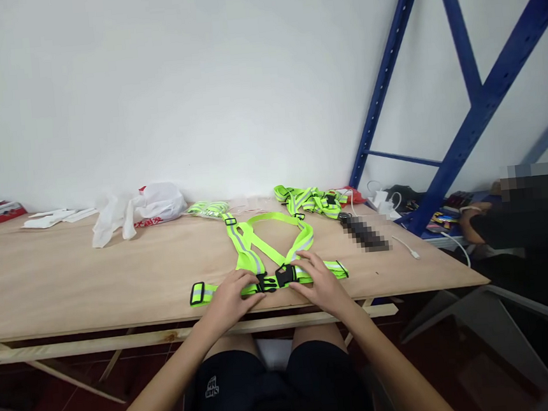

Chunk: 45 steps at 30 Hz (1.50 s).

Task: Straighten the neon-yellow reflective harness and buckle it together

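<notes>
A neon-yellow reflective strap harness (239, 250) with grey stripes lies spread on the wooden table in front of me. My left hand (231, 297) pinches the black pronged buckle half (267, 283) between thumb and fingers. Facing it, the black socket half (284, 275) is held by my right hand (322, 282), thumb below and fingers above. A small gap separates the two halves, so the buckle is unfastened. The waist strap's left end, with a black slider (197, 293), sticks out past my left hand. Its right end (337, 268) extends beyond my right fingers.
Another bunched reflective harness (309, 199) lies at the back right, near a pixelated dark object (365, 232) and a white cable (406, 247). A packaged harness (208, 209) and white plastic bags (158, 203) sit at the back. A blue rack (442, 152) and a person (510, 217) are at right.
</notes>
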Each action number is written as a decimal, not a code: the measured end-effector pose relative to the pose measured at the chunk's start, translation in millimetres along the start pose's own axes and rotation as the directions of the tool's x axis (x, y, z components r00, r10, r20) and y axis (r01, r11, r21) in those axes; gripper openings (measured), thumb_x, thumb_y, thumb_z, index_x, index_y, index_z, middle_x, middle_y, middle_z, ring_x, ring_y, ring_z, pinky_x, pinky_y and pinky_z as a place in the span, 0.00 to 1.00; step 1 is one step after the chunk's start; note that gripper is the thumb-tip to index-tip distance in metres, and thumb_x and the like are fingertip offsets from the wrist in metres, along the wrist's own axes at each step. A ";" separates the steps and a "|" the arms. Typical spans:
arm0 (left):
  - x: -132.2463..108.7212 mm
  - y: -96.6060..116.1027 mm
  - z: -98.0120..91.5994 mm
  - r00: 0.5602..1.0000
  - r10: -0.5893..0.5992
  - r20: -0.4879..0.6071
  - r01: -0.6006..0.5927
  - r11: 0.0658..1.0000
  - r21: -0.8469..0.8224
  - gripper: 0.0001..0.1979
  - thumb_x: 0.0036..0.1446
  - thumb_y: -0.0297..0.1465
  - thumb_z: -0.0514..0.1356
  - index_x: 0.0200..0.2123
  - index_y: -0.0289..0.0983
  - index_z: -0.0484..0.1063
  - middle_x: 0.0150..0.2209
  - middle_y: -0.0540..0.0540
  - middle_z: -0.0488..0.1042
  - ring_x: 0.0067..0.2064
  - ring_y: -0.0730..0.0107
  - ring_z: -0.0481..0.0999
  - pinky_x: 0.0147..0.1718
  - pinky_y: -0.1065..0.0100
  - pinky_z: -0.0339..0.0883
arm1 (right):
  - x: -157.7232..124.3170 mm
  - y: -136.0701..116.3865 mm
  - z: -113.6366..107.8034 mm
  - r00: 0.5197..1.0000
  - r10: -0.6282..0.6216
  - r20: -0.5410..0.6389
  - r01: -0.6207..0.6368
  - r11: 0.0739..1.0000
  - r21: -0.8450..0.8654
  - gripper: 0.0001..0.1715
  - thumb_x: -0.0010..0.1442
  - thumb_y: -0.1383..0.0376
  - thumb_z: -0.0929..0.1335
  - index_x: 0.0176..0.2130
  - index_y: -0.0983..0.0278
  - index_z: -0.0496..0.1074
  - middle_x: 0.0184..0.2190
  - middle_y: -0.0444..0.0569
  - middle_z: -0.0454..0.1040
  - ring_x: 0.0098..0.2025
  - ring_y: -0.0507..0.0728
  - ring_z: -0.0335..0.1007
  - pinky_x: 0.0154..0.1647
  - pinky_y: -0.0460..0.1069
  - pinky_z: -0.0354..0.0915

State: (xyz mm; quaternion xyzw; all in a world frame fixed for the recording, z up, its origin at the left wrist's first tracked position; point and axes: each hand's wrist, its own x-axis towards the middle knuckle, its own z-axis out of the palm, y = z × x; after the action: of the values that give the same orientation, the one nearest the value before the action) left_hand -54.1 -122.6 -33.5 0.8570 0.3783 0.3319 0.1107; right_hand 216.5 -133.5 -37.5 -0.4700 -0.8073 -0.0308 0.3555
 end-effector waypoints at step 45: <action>33.0 -22.0 -19.6 0.984 -0.139 0.114 0.163 0.956 -0.244 0.15 0.54 0.38 0.64 0.44 0.40 0.71 0.45 0.46 0.76 0.47 0.59 0.74 0.50 0.60 0.66 | 22.5 1.9 -1.0 0.966 0.213 0.146 -0.257 0.845 0.468 0.21 0.57 0.60 0.72 0.50 0.61 0.75 0.51 0.52 0.77 0.55 0.61 0.72 0.58 0.55 0.66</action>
State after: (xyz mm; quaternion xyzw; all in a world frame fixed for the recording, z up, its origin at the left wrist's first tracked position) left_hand -63.3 -84.8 -12.4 0.8194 0.3916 0.3265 0.2620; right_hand 211.7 -116.2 -23.7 -0.4626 -0.7404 0.2363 0.4266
